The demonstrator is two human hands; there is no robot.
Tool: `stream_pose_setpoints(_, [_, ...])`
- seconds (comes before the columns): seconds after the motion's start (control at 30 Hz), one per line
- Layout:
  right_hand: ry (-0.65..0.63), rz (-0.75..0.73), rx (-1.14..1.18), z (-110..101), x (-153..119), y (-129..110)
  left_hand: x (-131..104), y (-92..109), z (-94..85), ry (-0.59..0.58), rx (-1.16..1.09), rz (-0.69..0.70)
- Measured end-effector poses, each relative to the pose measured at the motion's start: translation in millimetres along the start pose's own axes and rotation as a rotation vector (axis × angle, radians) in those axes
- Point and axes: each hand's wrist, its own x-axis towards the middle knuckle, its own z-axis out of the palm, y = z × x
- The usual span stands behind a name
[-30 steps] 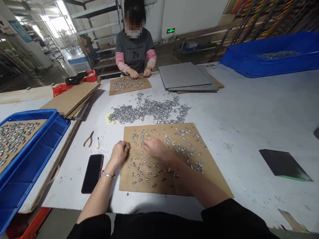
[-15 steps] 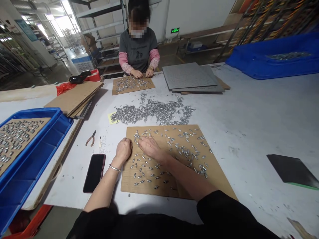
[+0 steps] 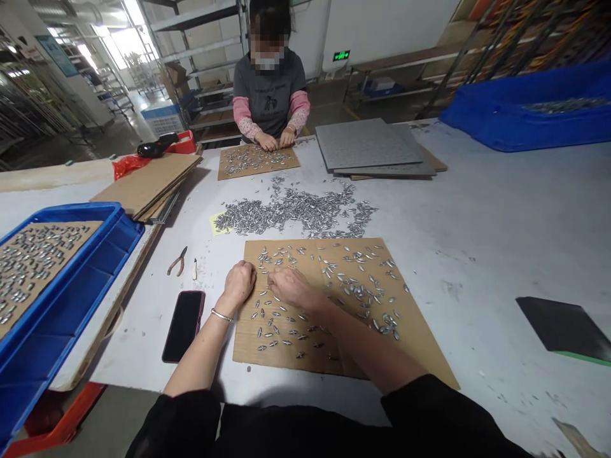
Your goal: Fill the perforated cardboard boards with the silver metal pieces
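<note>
A brown cardboard sheet [image 3: 410,343] lies on the white table before me, strewn with small silvery metal pieces [image 3: 358,289] pointed at both ends. At the sheet's left edge my left hand [image 3: 240,282] is closed, its fingers curled; a bracelet [image 3: 221,315] circles that wrist. Just to its right, my right hand [image 3: 290,287] bends over the cardboard among the pieces, fingers drawn together and pointing down. What either hand pinches is hidden. Beyond the sheet spreads a large heap of the same pieces [image 3: 300,210].
Pliers [image 3: 178,261], a small white-handled tool [image 3: 195,270] and a phone [image 3: 184,326] lie left. Further left stands a blue tray [image 3: 107,254] with a loaded cardboard. Opposite, a co-worker [image 3: 270,95] handles pieces on another cardboard [image 3: 224,170]. Grey boards [image 3: 367,145] lie stacked behind.
My right hand has drawn slightly toward me, uncovering a few pieces near the sheet's upper left. My left hand stays at the edge. The whole view has shifted a little.
</note>
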Motion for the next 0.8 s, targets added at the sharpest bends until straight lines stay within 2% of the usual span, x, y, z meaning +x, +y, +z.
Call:
stream_pose_setpoints(0.1, [0.068, -0.005, 0.031, -3.0, -8.0, 11.8, -5.9, -6.0, -5.9, 0.002, -0.04, 0.012])
stream_pose_setpoints(0.27, [0.131, 0.059, 0.068, -3.1, -30.3, 41.9, -29.9, -17.9, -13.9, -0.034, -0.114, 0.061])
stream_pose_setpoints(0.47, [0.175, 0.069, 0.072, 4.7, -44.4, 62.3, -48.8, -8.4, 2.6, 0.009, -0.04, 0.115])
stream_pose_setpoints(0.53, [0.177, 0.078, 0.061, 6.9, -45.2, 64.7, -52.1, -5.9, 8.5, 0.019, -0.016, 0.147])
stream_pose_setpoints(0.63, [0.165, 0.076, 0.049, 6.2, -42.0, 61.9, -54.9, -6.9, 11.6, 0.02, -0.095, 0.158])
stream_pose_setpoints(0.8, [0.11, 0.033, -0.033, 5.3, -26.3, 41.9, -56.8, -13.2, 7.3, 0.031, -0.279, 0.156])
